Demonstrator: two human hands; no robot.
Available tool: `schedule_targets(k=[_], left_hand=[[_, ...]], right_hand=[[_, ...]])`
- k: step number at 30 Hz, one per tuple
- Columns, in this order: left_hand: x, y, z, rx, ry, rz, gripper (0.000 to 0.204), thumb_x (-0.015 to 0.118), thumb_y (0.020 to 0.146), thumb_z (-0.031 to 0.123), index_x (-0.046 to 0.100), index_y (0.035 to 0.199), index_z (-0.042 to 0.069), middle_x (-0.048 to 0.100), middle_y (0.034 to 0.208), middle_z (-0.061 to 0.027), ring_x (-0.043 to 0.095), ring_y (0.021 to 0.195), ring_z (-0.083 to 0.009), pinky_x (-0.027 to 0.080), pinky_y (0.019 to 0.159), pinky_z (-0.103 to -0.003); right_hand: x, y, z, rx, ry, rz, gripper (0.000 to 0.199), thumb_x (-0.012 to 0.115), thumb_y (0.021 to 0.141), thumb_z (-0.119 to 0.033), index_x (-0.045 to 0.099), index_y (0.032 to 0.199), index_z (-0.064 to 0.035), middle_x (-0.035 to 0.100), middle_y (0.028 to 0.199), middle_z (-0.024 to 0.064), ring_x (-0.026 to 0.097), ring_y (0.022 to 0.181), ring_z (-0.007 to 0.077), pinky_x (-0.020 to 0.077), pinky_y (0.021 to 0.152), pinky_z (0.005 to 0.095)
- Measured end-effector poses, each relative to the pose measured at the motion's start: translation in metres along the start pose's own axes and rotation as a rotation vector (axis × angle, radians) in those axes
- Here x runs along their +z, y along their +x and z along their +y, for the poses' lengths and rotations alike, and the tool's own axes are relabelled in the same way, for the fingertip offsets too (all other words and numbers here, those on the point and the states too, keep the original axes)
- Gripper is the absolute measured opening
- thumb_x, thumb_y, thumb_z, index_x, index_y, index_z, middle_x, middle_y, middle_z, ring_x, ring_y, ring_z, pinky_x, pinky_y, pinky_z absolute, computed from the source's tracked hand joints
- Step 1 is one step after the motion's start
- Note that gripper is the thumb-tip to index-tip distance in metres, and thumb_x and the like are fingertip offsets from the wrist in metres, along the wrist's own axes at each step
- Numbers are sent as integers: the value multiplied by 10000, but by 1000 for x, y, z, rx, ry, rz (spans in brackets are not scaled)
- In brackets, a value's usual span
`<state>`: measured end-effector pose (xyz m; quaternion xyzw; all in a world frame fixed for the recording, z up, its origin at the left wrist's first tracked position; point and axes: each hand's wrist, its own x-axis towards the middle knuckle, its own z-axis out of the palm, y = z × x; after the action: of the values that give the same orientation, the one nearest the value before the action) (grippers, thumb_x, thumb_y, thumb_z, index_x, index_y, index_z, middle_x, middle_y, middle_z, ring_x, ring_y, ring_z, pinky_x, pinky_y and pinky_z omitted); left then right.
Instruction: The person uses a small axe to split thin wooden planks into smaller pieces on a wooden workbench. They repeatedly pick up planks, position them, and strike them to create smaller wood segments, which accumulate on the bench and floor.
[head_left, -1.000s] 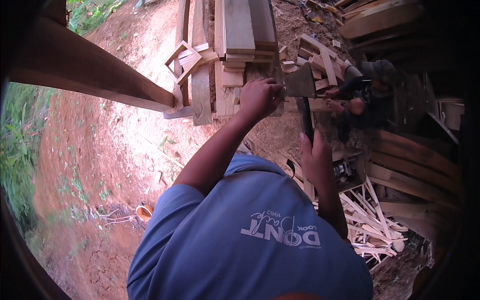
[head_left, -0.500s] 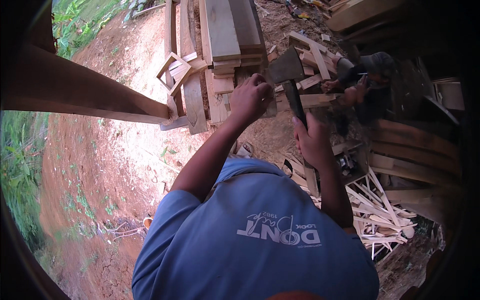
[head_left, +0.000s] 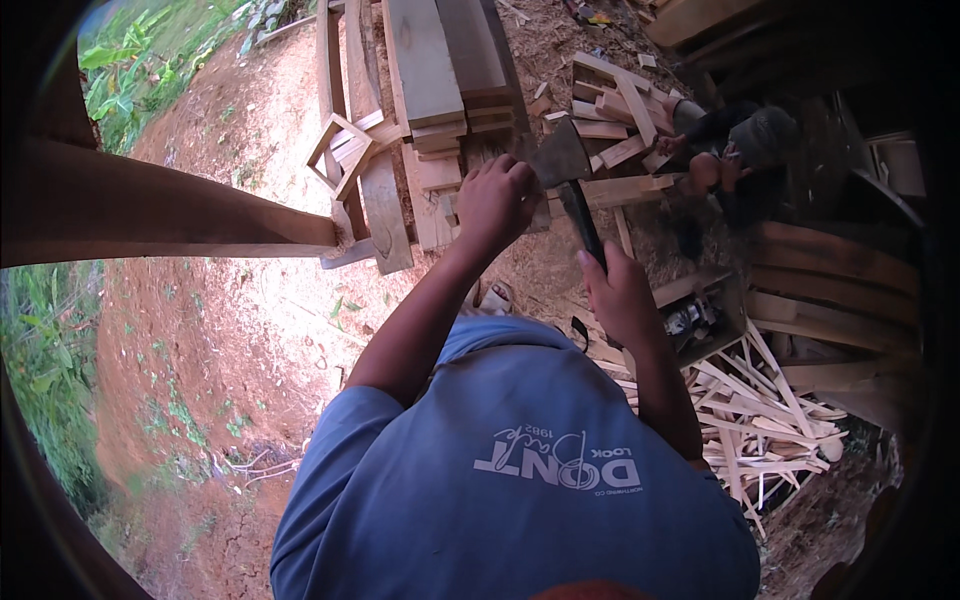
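Right hand grips the hatchet handle; left hand is closed on a wood piece. Best keep those fingers clear of the blade, striking short.

shirt: blue short-sleeved T-shirt, soft and creased, filling the near middle of the view
print: pale lettering across the chest, partly block letters and partly looping script, seen upside down
sleeves: end above the elbow on both sides; forearms bare
left hand: bare, no glove, ring or watch visible
right hand: bare, no glove, ring or watch visible
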<state>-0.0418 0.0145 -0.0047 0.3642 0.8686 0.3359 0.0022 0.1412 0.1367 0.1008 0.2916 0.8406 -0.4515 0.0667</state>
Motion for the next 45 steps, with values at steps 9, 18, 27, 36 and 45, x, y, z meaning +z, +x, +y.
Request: schedule_targets(k=[9, 18, 27, 36, 45], left_hand=[[-4, 2, 6, 12, 3, 85, 476, 847, 815, 310, 709, 1243, 153, 713, 1227, -53, 679, 1158, -286, 480, 1022, -431], [-1, 5, -3, 75, -108, 112, 116, 797, 863, 248, 808, 957, 181, 785, 1065, 37, 699, 1102, -194, 472, 997, -386], [3, 6, -9, 54, -161, 103, 122, 768, 917, 275, 840, 944, 180, 799, 1059, 38, 716, 1052, -185, 484, 964, -370], [5, 13, -14, -39, -281, 50, 144, 750, 935, 279, 842, 973, 174, 791, 1057, 23, 712, 1041, -221, 521, 913, -384], [1, 12, -7, -46, -238, -25, 148, 740, 945, 252, 847, 1019, 180, 789, 1102, 22, 723, 1030, -231, 566, 866, -375]], right_hand=[[-1, -3, 2, -2, -16, 3, 335, 615, 1083, -270, 573, 959, 38, 633, 708, 244, 698, 682, 421, 491, 614, 488], [-4, -8, 15, -50, 43, 48, 293, 604, 1101, -288, 547, 962, -37, 555, 654, -1, 530, 515, 74, 417, 469, 278], [-12, -12, 8, 27, 66, 33, 289, 615, 1081, -258, 588, 993, 16, 620, 678, 176, 672, 631, 327, 481, 613, 448], [13, -7, 46, 114, 233, -34, 297, 586, 1113, -293, 530, 952, -49, 546, 702, -6, 530, 524, 70, 451, 462, 271], [34, -8, 54, 211, 446, -89, 296, 572, 1120, -298, 532, 964, -50, 547, 700, -1, 535, 521, 73, 453, 461, 273]])
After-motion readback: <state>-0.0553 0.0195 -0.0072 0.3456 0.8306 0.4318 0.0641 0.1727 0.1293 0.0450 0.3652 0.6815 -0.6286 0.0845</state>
